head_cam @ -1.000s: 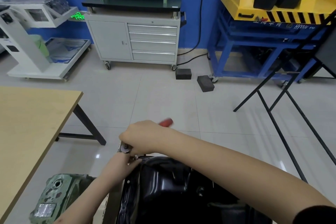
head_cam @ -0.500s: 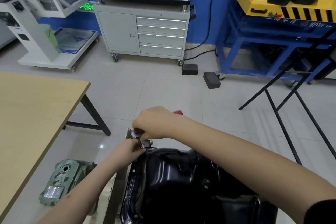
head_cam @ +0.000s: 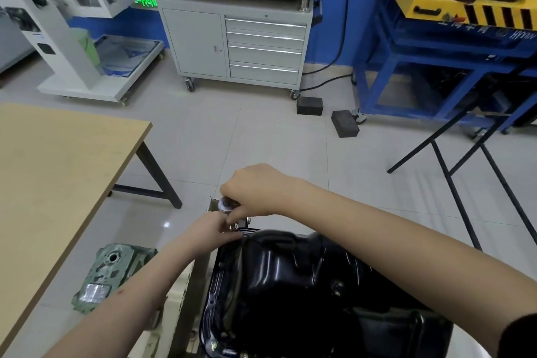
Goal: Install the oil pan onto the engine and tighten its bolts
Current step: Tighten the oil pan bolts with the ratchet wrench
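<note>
The black oil pan lies on the engine at the bottom centre, its flange running down the left side. My right hand grips a ratchet wrench whose silver head shows just under my knuckles, over the pan's far left corner. The wrench's red handle is hidden behind my hand. My left hand reaches up from the lower left and pinches the socket and bolt under the ratchet head at that corner. Other bolts sit in the flange near the bottom edge.
A wooden table stands at the left. A green metal casing lies on the floor beside the engine. A black stand's legs cross the floor at the right. A grey tool cabinet and two black blocks are further back.
The view has tilted down, showing more of the pan. My right hand swung the wrench so that its red handle tip is now hidden. My left hand stays at the socket.
</note>
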Demonstrator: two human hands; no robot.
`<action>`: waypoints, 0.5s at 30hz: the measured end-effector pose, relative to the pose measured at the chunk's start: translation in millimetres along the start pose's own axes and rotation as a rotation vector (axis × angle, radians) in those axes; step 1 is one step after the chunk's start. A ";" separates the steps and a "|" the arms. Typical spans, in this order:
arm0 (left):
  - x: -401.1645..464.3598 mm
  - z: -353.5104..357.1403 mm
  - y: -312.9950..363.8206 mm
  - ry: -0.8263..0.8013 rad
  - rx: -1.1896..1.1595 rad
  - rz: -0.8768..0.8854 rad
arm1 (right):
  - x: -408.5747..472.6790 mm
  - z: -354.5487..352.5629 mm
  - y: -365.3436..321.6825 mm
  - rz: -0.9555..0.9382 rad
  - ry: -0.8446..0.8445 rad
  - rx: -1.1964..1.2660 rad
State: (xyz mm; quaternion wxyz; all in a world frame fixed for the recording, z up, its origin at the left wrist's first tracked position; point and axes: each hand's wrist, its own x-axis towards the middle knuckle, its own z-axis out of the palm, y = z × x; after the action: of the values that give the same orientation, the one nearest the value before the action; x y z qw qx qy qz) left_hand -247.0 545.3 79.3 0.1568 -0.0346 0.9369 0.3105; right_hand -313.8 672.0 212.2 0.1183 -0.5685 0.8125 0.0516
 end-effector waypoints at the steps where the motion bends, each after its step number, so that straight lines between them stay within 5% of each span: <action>1: -0.1 1.2 -0.3 0.042 -0.007 0.012 | -0.2 1.9 -0.9 0.048 -0.001 0.017; 5: -3.5 4.3 5.9 0.170 0.046 0.066 | 3.5 6.7 -6.3 0.098 -0.001 0.025; 10: -1.3 -6.1 9.6 0.016 0.018 0.020 | 7.4 -2.3 1.8 -0.070 -0.037 -0.053; 15: -7.6 -6.8 8.4 0.054 -0.046 -0.041 | 9.1 2.5 2.8 0.032 0.015 -0.040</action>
State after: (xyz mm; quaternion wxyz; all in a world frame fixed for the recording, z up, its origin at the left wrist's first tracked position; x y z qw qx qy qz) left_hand -242.9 547.8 91.7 0.1369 -0.0657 0.9324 0.3279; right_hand -319.1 665.2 207.3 0.1000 -0.5579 0.8212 0.0657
